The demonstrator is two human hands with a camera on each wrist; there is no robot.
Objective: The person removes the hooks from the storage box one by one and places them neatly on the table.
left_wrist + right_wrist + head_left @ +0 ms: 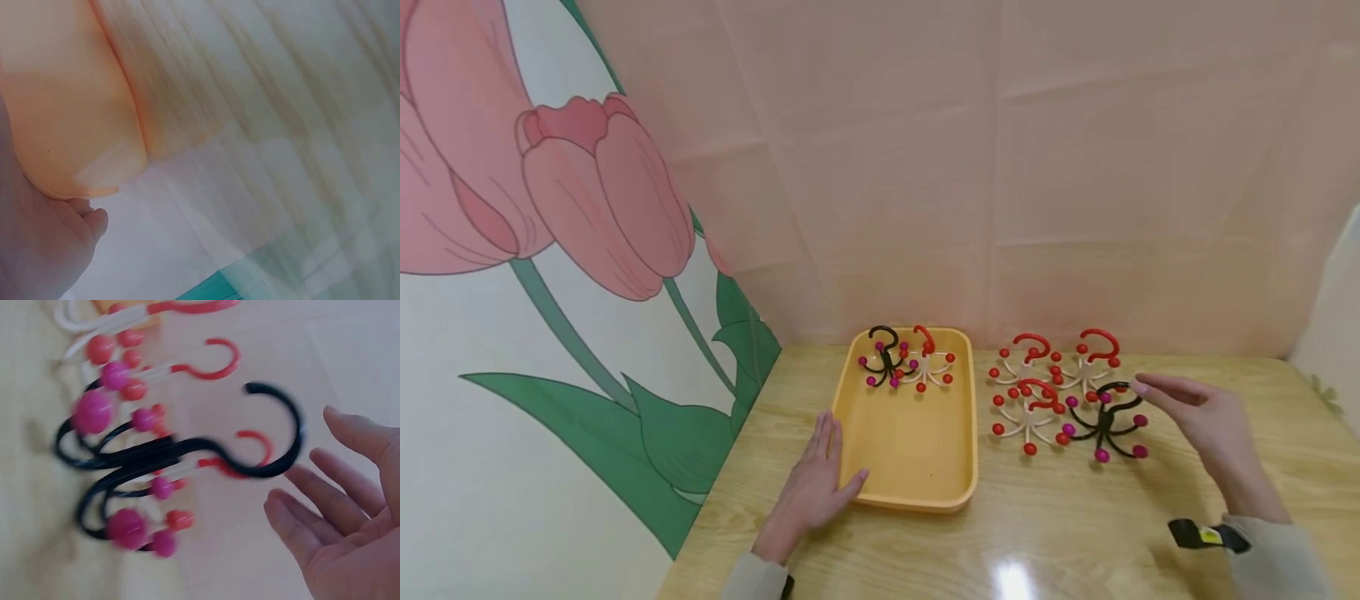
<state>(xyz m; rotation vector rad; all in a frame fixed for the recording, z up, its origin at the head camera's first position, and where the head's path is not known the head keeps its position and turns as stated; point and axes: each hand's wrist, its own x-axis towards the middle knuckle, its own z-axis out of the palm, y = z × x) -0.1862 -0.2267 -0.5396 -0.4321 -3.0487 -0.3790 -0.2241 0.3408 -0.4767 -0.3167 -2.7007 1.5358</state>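
My left hand (812,490) rests against the left side and near corner of a yellow tray (907,450), its fingers straight and thumb at the near rim. At right, my right hand (1213,427) reaches beside the hook of a black claw-shaped hanger (1105,422) with magenta ball tips. In the right wrist view, that black hanger (150,455) stands clear of the spread thumb and fingers (294,531); nothing is pinched. Beside it stand three white hangers (1028,417) with red hooks and red balls. Inside the tray are another black hanger (887,362) and a white-and-red one (926,367).
Everything stands on a pale wooden table (1045,533). Behind its far edge hangs a pinkish cloth (880,183). A wall with painted tulips (602,192) borders the left side, and a pale wall (1337,300) the right.
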